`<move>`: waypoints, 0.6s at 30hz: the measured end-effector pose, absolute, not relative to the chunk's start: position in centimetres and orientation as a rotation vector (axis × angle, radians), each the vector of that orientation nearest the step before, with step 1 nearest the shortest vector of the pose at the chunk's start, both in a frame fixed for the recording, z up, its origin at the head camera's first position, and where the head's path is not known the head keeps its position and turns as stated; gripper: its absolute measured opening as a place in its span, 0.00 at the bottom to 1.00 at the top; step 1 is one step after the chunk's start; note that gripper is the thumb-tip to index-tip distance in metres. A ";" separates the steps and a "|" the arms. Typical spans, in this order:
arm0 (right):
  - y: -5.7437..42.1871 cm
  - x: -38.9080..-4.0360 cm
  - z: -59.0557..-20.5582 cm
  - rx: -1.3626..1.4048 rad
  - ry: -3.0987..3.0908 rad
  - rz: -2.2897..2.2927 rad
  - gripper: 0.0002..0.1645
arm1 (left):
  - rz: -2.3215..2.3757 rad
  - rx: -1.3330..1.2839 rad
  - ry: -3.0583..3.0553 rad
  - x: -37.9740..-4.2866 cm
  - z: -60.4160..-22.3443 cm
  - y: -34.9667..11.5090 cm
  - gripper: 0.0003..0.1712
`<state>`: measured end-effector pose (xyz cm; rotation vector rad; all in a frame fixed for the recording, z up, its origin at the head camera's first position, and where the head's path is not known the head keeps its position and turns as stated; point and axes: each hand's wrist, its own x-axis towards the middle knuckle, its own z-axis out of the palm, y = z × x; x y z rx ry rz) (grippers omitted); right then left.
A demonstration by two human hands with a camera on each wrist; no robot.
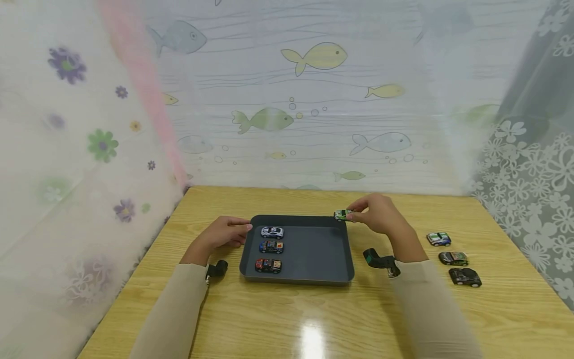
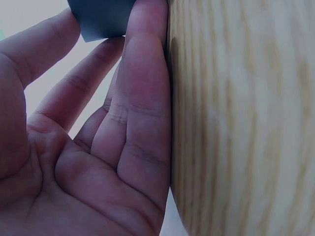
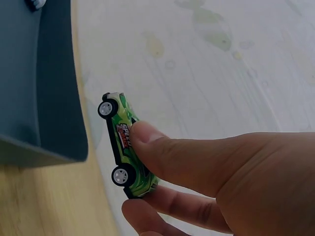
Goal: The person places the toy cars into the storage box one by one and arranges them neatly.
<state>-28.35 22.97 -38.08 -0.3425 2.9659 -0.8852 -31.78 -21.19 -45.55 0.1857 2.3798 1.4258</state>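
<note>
A dark grey tray (image 1: 314,249) lies on the table. Inside, along its left side, stand a white toy car (image 1: 272,232), a blue toy car (image 1: 271,247) and a red-and-black toy car (image 1: 268,266), one below another. My left hand (image 1: 224,233) holds the tray's left edge near the far corner; in the left wrist view the tray's corner (image 2: 101,19) sits between thumb and fingers. Pinched between the thumb and fingers of my right hand (image 1: 378,214) is a green toy car (image 3: 129,147), raised by the tray's far right corner.
Right of the tray, a white-and-green toy car (image 1: 438,239), a dark patterned toy car (image 1: 453,258) and a black toy car (image 1: 465,276) stand on the wooden table (image 1: 278,319). A fish-print curtain (image 1: 269,149) hangs behind the table, with flowered cloth (image 1: 103,209) at the left.
</note>
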 end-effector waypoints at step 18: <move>18.5 -29.0 -38.0 -0.388 2.934 -0.999 0.16 | 1.405 0.175 2.377 -31.8 -45.5 -21.2 0.36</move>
